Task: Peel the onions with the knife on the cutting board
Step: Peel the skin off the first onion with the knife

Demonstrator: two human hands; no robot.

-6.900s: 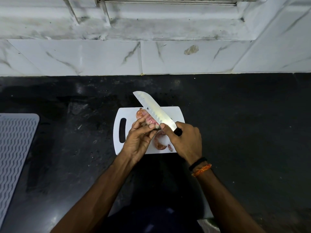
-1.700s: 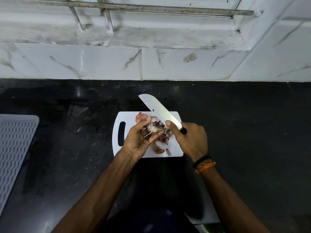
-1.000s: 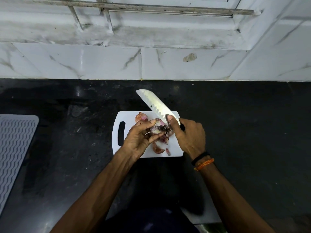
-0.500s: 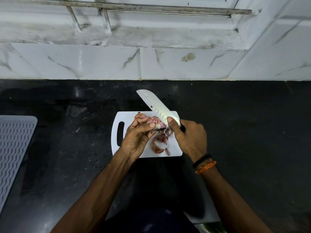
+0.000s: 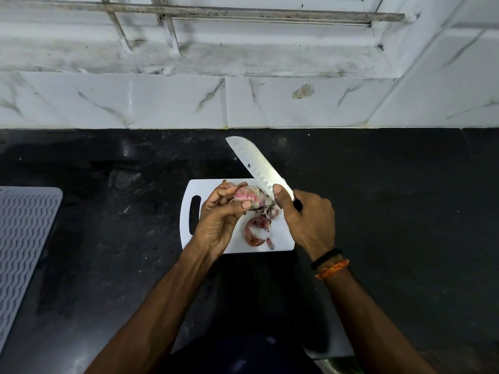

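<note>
A small white cutting board (image 5: 209, 188) lies on the black counter. My left hand (image 5: 220, 221) holds a pink, partly peeled onion (image 5: 247, 197) above the board, thumb and fingers curled round it. My right hand (image 5: 307, 220) grips the knife (image 5: 256, 163) by its dark handle, thumb pressed on the blade near the onion; the blade points up and to the left. Loose skin hangs from the onion by the blade. A curl of peel (image 5: 256, 230) lies on the board. Another onion (image 5: 226, 184) peeks out behind my left fingers.
A grey ribbed mat (image 5: 24, 238) lies at the left edge of the black counter (image 5: 391, 211). White marble tiles (image 5: 162, 101) form the wall behind. A pale edge and something metallic show at the bottom by my right forearm.
My left hand has turned the onion, so more bare pink flesh faces up. The knife stays at the onion's right side, its tip a little further right.
</note>
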